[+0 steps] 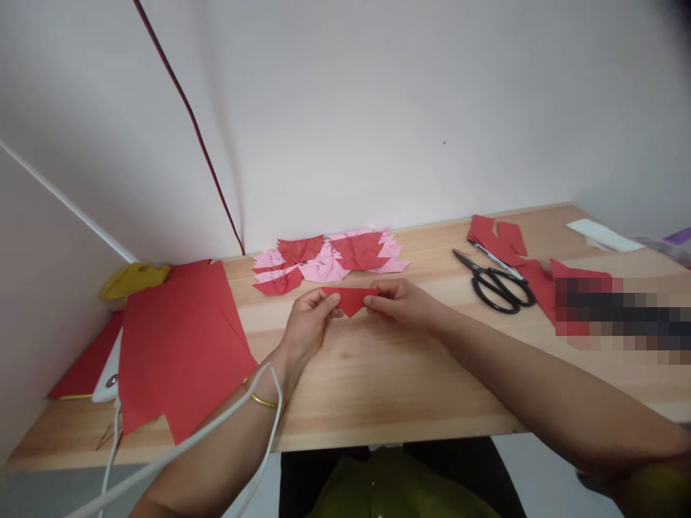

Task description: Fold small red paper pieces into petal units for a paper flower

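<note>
Between my two hands is a small folded piece of red paper (350, 300), a triangle with its point toward me. My left hand (314, 309) pinches its left corner, thumb on top. At the right corner, my right hand (396, 302) grips it between thumb and fingers. The paper is held just above the wooden table (367, 388). Just beyond my hands lie red folded paper pieces (360, 252) and pink folded paper pieces (327, 266), in overlapping rows against the wall.
Large red paper sheets (183, 345) lie at left over a white device (108, 374), beside a yellow item (134, 280). Black-handled scissors (497, 288), a pen (494, 257) and red paper scraps (510, 237) lie at right. A white cable (183, 450) crosses my left forearm.
</note>
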Demonstrator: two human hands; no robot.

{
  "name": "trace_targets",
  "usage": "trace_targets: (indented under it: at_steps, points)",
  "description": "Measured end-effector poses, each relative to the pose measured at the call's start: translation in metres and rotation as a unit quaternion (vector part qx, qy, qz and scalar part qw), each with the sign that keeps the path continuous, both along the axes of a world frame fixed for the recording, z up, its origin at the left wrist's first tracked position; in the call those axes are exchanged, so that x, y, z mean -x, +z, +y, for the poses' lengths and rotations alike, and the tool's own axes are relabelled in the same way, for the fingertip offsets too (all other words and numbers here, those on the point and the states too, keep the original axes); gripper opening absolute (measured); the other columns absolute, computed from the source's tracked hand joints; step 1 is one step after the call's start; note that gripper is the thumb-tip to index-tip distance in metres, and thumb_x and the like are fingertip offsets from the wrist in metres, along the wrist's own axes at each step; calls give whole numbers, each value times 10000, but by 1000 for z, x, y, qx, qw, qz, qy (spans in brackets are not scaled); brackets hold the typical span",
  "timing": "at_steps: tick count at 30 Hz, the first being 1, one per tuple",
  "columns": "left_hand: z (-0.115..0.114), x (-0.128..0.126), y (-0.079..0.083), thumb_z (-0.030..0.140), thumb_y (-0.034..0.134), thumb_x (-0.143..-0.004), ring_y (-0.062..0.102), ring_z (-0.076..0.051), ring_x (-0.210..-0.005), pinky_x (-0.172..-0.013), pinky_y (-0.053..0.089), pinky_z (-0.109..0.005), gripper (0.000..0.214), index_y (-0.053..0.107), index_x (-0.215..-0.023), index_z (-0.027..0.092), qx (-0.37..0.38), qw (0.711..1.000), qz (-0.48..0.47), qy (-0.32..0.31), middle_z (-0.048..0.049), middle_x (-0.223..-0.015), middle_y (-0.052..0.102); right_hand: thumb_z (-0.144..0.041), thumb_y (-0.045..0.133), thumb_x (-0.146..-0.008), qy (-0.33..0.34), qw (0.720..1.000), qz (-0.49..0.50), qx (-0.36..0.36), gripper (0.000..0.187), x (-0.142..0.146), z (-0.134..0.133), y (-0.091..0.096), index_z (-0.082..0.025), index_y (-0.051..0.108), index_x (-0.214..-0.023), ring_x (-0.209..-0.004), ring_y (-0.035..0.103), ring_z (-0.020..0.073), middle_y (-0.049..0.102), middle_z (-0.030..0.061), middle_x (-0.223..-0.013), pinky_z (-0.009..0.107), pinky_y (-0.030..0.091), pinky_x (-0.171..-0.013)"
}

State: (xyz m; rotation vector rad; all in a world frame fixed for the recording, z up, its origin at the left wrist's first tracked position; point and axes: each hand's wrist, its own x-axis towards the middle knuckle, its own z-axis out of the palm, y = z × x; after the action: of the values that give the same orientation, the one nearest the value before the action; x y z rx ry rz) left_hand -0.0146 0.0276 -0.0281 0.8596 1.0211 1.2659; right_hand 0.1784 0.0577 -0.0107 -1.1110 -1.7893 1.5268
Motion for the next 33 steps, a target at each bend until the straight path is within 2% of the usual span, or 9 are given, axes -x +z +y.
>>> trace_targets:
  at_steps: [4, 12, 15, 19, 22, 24, 27, 30, 33]
  points:
    - [1, 0, 1, 328, 758, -647, 495, -70, -514, -568, 386, -203, 259, 609, -599, 121, 1, 1000, 3, 16, 12, -522, 568, -454, 532, -809, 2, 1000, -17, -9, 333, -2, 0, -1, -153, 576, -675, -493, 388, 71, 502, -26, -568, 215, 287, -481]
    - [2, 1, 0, 363, 707, -710, 489, -68, -531, -568, 397, -205, 255, 614, -691, 126, -3, 1000, -21, 9, 12, -589, 573, -436, 464, -854, 9, 999, -35, -11, 347, -2, 1, -3, -151, 629, -743, -586, 491, 104, 601, 18, -687, 235, 369, -579]
    - [3, 4, -3, 310, 721, -696, 512, -73, -555, -590, 402, -206, 219, 592, -732, 136, -27, 999, 43, -12, 23, -607, 567, -402, 449, -844, -1, 997, -62, -39, 322, -2, 1, -1, -152, 612, -723, -579, 474, 105, 584, 10, -675, 236, 351, -566]
    - [1, 7, -5, 256, 697, -703, 475, -78, -506, -537, 370, -202, 396, 542, -1060, 181, -44, 980, 193, -18, 75, -573, 507, -315, 472, -781, -4, 982, -140, -129, 236, -5, 4, -1, -169, 496, -597, -529, 394, 94, 450, -33, -560, 229, 282, -516]
    - [-2, 10, -4, 244, 652, -742, 473, -95, -536, -556, 385, -221, 477, 490, -1189, 202, -100, 921, 375, -17, 65, -617, 521, -290, 502, -741, 3, 948, -221, -231, 223, -8, 7, -2, -172, 450, -559, -561, 410, 108, 455, -23, -557, 238, 276, -540]
    - [-3, 11, -1, 230, 613, -777, 522, -123, -665, -655, 431, -261, 389, 544, -1158, 196, -188, 857, 479, 0, 11, -747, 570, -294, 512, -740, 28, 918, -290, -270, 228, -9, 8, -4, -167, 470, -555, -611, 450, 128, 517, 7, -597, 253, 298, -586]
    - [-6, 9, 3, 206, 529, -838, 535, -175, -876, -786, 448, -322, 222, 633, -1031, 172, -316, 772, 551, 2, -67, -927, 592, -291, 501, -756, 41, 882, -375, -283, 215, -10, 7, -6, -162, 529, -587, -711, 502, 168, 594, 54, -706, 283, 317, -659]
    - [-9, 5, 5, 202, 496, -862, 527, -192, -921, -814, 452, -341, 210, 654, -995, 166, -375, 720, 575, -104, -87, -962, 607, -322, 502, -768, 36, 867, -410, -281, 209, -11, 7, -7, -174, 564, -634, -792, 526, 207, 618, 68, -783, 312, 315, -694]
    - [-12, 1, 4, 238, 502, -871, 529, -204, -941, -838, 445, -366, 216, 665, -1002, 181, -374, 676, 601, -206, -91, -1006, 610, -350, 553, -736, -1, 863, -426, -271, 168, -13, 8, -5, -185, 580, -724, -867, 534, 241, 625, 75, -849, 335, 321, -728]
